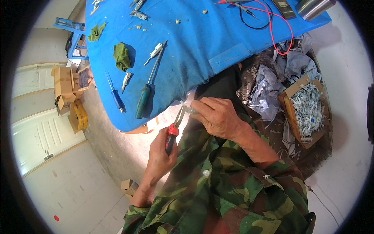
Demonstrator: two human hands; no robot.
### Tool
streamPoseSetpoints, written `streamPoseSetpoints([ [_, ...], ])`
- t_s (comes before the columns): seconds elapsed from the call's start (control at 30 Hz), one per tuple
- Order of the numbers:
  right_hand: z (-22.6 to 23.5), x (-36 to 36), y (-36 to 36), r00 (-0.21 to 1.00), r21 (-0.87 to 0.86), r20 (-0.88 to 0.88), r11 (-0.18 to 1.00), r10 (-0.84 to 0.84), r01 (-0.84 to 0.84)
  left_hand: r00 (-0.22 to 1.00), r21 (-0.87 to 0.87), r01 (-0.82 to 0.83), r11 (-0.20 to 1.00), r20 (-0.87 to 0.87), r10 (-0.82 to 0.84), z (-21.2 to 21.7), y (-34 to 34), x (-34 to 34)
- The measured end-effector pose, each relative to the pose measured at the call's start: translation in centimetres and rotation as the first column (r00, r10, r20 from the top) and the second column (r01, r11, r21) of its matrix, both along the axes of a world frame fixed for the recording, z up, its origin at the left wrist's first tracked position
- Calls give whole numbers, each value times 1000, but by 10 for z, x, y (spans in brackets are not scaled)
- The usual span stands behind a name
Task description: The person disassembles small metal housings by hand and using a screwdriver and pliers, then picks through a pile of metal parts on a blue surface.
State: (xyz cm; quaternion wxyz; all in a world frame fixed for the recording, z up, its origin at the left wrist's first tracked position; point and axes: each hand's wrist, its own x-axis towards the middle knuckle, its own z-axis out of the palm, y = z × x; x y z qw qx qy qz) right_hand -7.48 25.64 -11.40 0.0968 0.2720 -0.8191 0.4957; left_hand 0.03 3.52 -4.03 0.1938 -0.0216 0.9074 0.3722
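Observation:
My left hand (160,153) is closed round the red handles of a pair of pliers (175,125). The plier jaws point up and meet a small metal part (189,110). My right hand (218,117) pinches that part with its fingertips, just off the near edge of the blue-covered table (202,46). Both hands are over my lap, above my camouflage jacket (218,187).
On the blue cover lie a teal-handled screwdriver (143,102), a blue-handled screwdriver (116,98), green rags (122,56), small metal parts (154,52), red and black wires (281,27) and a steel cup (313,7). A cardboard box of metal pieces (308,111) and crumpled paper (267,87) are at right. Cardboard boxes (64,84) are at left.

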Motion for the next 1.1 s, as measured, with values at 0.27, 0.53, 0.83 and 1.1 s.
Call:
streamPoseSetpoints([
  [0.27, -5, -1, 2, 997, -29, 50, 998, 60, -58, 999, 9, -19, 1000, -27, 19, -1, 4, 2],
  [0.53, 1, -1, 8, 975, -132, 171, 984, 139, -117, 999, 109, -37, 993, 26, 35, -6, 1, 6],
  [0.83, 3, -17, 9, 959, 127, -278, 992, 53, -18, 926, 292, -267, 918, 341, 161, -25, -13, 18],
  [1.1, -13, -4, 1, 953, -286, 296, 958, 59, 29, 944, 276, -278, 920, 256, 209, -10, -13, 13],
])
